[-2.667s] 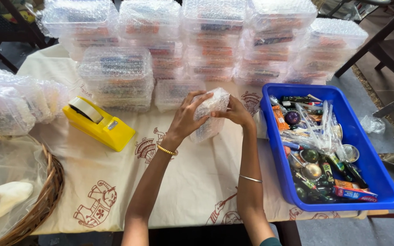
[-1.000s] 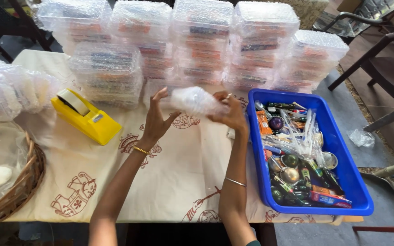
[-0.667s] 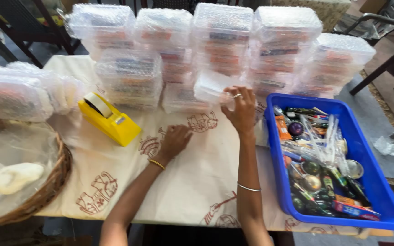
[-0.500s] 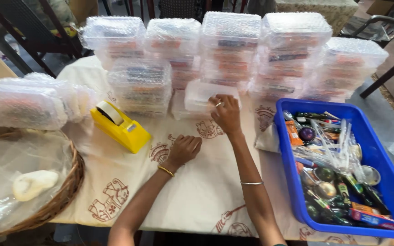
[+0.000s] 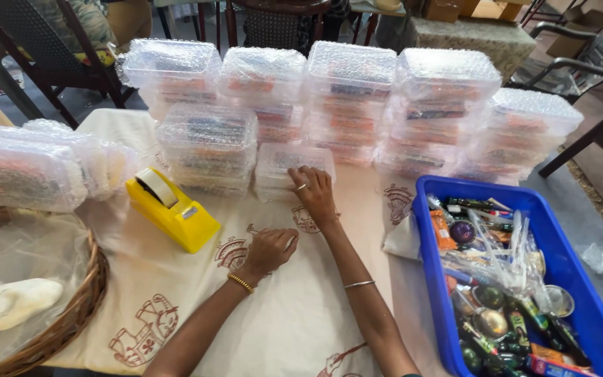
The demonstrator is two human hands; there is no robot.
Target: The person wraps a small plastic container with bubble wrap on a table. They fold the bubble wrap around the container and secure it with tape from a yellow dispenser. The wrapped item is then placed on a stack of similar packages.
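My right hand (image 5: 313,194) rests on the front edge of a bubble-wrapped packet (image 5: 291,165) that lies on the cream printed tablecloth (image 5: 273,314), in front of the stacks of similar bubble-wrapped packets (image 5: 357,98). Its fingers press the packet's near side. My left hand (image 5: 271,249) lies loosely curled on the cloth just below and to the left, holding nothing. A yellow tape dispenser (image 5: 172,209) stands to the left of both hands.
A blue plastic tray (image 5: 571,276) full of small bottles, tins and sachets sits at the right. More wrapped packets (image 5: 29,167) lie at the left, above a wicker basket (image 5: 71,318) lined with plastic. Dark chairs (image 5: 594,56) stand behind the table.
Both hands held a wrapped packet in the air earlier. My right hand has carried it forward and set it down by the stacks, while my left hand dropped to the cloth.
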